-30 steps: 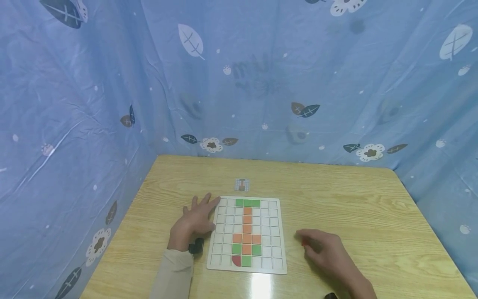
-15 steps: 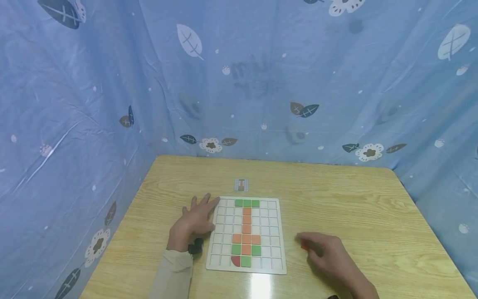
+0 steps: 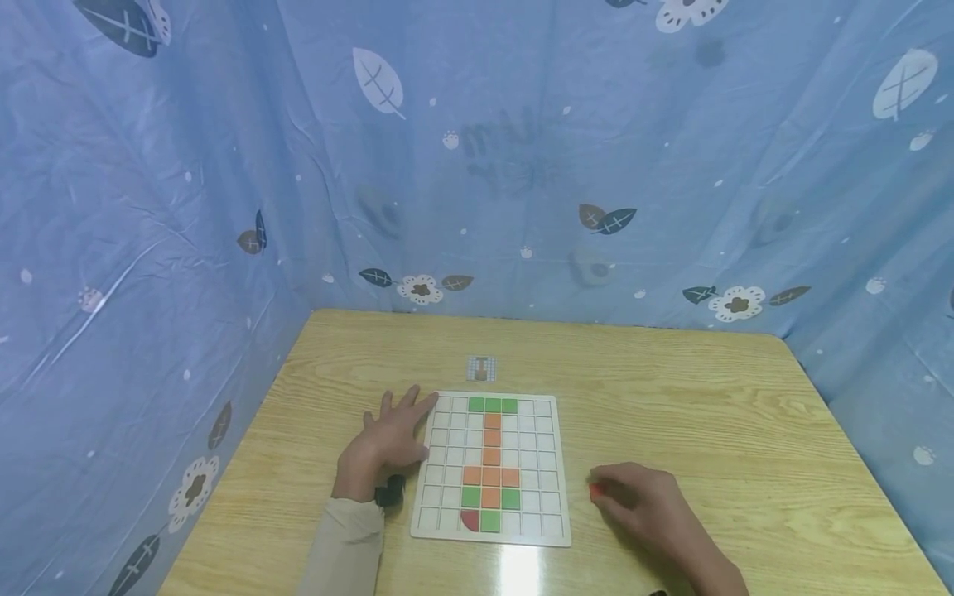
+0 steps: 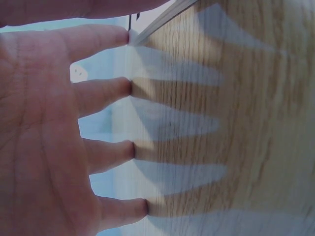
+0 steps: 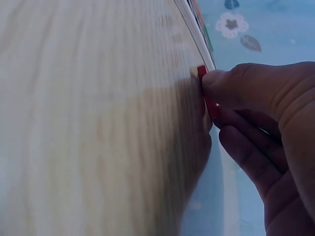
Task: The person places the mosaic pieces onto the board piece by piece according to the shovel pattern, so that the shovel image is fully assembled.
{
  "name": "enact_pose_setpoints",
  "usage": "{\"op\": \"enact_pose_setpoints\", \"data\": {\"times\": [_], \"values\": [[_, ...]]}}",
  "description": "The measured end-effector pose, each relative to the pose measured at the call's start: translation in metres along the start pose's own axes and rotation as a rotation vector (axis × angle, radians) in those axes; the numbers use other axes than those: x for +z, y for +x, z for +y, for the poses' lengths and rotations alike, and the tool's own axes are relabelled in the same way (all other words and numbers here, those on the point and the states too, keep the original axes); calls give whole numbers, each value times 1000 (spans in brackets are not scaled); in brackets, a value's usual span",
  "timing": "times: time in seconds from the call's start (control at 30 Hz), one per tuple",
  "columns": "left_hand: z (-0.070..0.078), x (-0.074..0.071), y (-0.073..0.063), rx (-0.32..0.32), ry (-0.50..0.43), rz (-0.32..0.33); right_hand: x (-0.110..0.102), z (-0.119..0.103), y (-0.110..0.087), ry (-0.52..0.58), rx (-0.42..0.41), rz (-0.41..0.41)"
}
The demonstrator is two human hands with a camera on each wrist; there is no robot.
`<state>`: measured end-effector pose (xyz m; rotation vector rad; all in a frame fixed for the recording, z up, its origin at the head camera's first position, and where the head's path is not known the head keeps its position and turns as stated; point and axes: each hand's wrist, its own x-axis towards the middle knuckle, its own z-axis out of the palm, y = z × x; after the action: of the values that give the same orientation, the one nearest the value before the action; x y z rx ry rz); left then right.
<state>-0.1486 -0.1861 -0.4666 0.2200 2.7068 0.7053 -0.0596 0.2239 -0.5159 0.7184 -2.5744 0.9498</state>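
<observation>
A white grid board [image 3: 547,480] lies on the wooden table, with green tiles [image 3: 493,405], orange tiles [image 3: 492,456] and one red quarter-round tile [image 3: 469,520] set in its squares. My left hand [image 3: 383,443] rests at the board's left edge, fingers spread, index fingertip at the upper left corner. In the left wrist view its fingertips touch the table. To the right of the board, my right hand [image 3: 644,501] pinches a red tile [image 5: 208,93] between thumb and fingers, close over the table. Fingers hide part of that tile's outline.
A small printed card [image 3: 481,368] with a grid pattern lies behind the board. Blue curtains [image 3: 522,165] with leaf and flower prints hang behind the table [image 3: 671,389] and along both sides. A black wrist strap [image 3: 390,491] shows at the left wrist.
My right hand has shifted slightly left, and the red tile in its fingertips has turned a little. The left hand and the tiles on the board stay put.
</observation>
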Motion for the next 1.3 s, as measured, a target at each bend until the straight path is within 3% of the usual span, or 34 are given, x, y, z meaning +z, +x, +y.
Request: {"op": "enact_pose_setpoints", "data": {"times": [0.37, 0.6, 0.97, 1.3], "values": [[0, -1, -1, -2, 19, -6, 7, -8, 4, 44, 40, -57], [0, -2, -1, -5, 8, -4, 11, -9, 7, 38, 21, -45], [0, -2, -2, -7, -4, -5, 9, -31, 26, 223, -140, -44], [-1, -1, -1, -4, 3, -4, 35, -57, 41, 302, -271, -71]]}}
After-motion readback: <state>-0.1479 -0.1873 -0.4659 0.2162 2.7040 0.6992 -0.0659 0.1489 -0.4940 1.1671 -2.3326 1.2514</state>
